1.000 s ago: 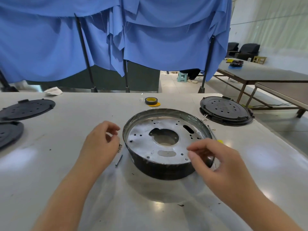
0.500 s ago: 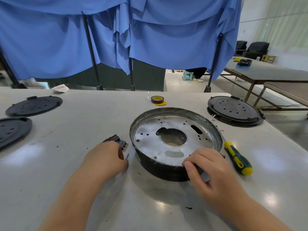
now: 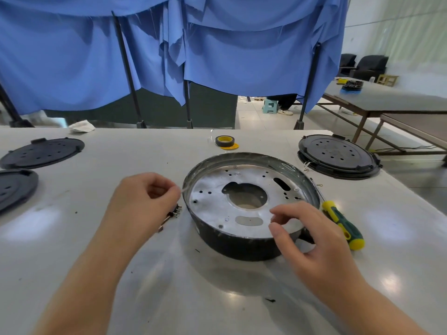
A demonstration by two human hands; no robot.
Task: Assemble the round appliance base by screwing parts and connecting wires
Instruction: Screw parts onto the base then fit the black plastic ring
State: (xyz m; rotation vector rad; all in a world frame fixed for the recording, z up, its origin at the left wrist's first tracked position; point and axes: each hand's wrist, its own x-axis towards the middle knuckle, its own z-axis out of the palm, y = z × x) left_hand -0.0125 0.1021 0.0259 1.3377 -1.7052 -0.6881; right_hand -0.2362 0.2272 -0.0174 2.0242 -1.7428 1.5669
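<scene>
Left hand (image 3: 142, 201): fingers curled inward, thumb and forefinger tips brought together near the left rim of the base (image 3: 249, 204); whether they pinch anything cannot be told, nothing readable between the tips. Hand sits just left of the base, above a small switch part (image 3: 175, 212) with metal pins lying on the table (image 3: 96, 250); one or two short dark bits lie just below that part, too small to identify. Right hand (image 3: 314, 240): fingers loosely bent, thumb and forefinger close together but apart over the front-right edge of the base, holding nothing visible; palm side lies over the base's dark outer wall. Base: round, open side up, dark wall, silvery perforated plate inside with a large centre hole and a slot; stands on the table at centre, between the two hands. Screwdriver (image 3: 343, 224), green and yellow handle, lies just right of the base, shaft pointing away along the rim. Tape roll (image 3: 225, 140), black over a yellow one, beyond the base. Stack of black round covers (image 3: 337, 155) at far right, small wire ends showing at its near-left edge. Two more black covers (image 3: 42, 152) at far left, the nearer one cut by the frame edge. Crumpled white cloth (image 3: 82, 126) at the table's far edge. Blue curtains (image 3: 217, 49) hang behind.
</scene>
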